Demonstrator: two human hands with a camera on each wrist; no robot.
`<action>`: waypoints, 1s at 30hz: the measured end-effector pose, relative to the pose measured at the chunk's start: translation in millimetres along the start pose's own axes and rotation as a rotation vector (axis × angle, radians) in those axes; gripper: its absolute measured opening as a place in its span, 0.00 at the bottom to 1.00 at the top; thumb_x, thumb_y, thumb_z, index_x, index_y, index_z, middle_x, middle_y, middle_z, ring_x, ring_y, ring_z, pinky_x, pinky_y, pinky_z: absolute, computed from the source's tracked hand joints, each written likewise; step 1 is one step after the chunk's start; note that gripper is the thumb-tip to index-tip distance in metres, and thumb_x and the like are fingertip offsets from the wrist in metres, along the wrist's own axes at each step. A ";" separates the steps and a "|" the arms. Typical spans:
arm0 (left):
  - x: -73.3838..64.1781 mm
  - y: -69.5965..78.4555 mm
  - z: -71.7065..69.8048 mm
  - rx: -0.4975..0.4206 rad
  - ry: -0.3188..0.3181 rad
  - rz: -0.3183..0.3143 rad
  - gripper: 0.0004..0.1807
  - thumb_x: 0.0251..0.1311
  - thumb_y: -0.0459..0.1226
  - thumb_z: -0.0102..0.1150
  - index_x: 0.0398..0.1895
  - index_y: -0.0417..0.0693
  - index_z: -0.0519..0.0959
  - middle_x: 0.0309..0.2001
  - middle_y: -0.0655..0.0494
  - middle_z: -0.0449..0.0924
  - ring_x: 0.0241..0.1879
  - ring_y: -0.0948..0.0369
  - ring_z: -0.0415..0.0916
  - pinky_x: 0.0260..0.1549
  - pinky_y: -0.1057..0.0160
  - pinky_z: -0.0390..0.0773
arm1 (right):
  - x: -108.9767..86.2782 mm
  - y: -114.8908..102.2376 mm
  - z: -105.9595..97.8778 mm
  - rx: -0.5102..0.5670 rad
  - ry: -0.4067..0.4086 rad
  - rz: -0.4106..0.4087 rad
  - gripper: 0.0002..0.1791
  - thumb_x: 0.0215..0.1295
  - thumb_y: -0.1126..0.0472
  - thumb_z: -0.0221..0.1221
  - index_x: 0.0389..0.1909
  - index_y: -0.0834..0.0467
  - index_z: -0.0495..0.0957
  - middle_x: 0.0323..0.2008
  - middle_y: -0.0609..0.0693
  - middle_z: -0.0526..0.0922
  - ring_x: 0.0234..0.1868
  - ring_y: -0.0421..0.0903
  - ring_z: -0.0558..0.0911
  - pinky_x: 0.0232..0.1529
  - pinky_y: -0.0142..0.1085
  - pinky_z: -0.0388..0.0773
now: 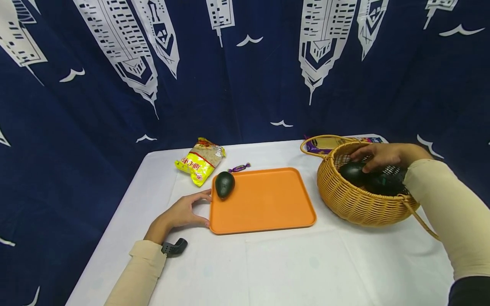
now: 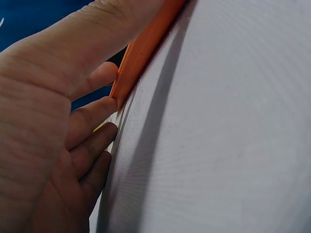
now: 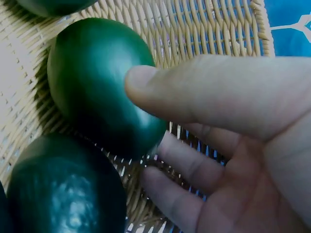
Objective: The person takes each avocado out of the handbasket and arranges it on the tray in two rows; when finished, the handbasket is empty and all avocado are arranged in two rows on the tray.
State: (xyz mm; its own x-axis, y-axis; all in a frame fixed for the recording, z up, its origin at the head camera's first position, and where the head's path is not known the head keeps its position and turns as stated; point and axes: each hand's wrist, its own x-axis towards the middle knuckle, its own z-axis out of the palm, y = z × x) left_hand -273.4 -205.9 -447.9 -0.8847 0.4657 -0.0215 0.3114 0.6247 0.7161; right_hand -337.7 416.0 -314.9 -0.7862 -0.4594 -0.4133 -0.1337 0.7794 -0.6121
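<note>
My right hand (image 1: 388,155) reaches into a yellow wicker basket (image 1: 354,208) at the right. Its thumb lies across a dark green avocado (image 3: 97,82), with fingers curled along the far side. Another avocado (image 3: 65,189) lies beside that one in the basket, and part of one more shows at the top of the right wrist view. At the left, my left hand (image 1: 185,212) touches the left edge of an orange tray (image 1: 264,202), thumb and fingers spread apart. On the tray's left side rests a single avocado (image 1: 224,185).
Behind the tray lie a yellow snack bag (image 1: 203,161) and a small purple wrapped candy (image 1: 239,168). A purple and yellow package (image 1: 321,144) is partly hidden behind the basket. White cloth (image 1: 245,267) covers the table; a dark blue patterned curtain (image 1: 229,85) hangs behind.
</note>
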 end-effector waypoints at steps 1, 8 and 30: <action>0.0 0.2 0.0 0.003 0.002 -0.004 0.39 0.34 0.54 0.85 0.55 0.60 0.79 0.75 0.61 0.63 0.75 0.52 0.56 0.72 0.43 0.57 | 0.2 0.6 0.6 -0.005 0.005 -0.004 0.36 0.62 0.69 0.65 0.68 0.76 0.60 0.65 0.75 0.65 0.64 0.67 0.68 0.56 0.45 0.77; -1.5 1.9 0.3 -0.011 -0.008 0.009 0.39 0.36 0.53 0.85 0.56 0.57 0.79 0.75 0.56 0.63 0.75 0.49 0.56 0.72 0.41 0.57 | 2.1 4.5 4.2 -0.030 -0.017 0.004 0.33 0.61 0.69 0.66 0.64 0.74 0.65 0.60 0.70 0.72 0.60 0.63 0.72 0.56 0.48 0.76; -1.7 1.0 -2.0 -0.007 -0.002 0.027 0.38 0.37 0.51 0.85 0.56 0.57 0.79 0.74 0.56 0.64 0.74 0.50 0.57 0.72 0.42 0.57 | 17.2 -0.7 12.9 -0.117 0.064 0.008 0.31 0.59 0.65 0.71 0.59 0.72 0.69 0.52 0.63 0.78 0.53 0.57 0.77 0.50 0.43 0.78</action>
State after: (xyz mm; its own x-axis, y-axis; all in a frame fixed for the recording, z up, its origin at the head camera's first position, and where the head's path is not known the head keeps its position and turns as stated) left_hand -272.3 -207.3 -445.7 -0.8750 0.4840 -0.0035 0.3329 0.6071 0.7215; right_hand -343.3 402.1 -330.3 -0.8239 -0.4279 -0.3717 -0.1939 0.8290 -0.5246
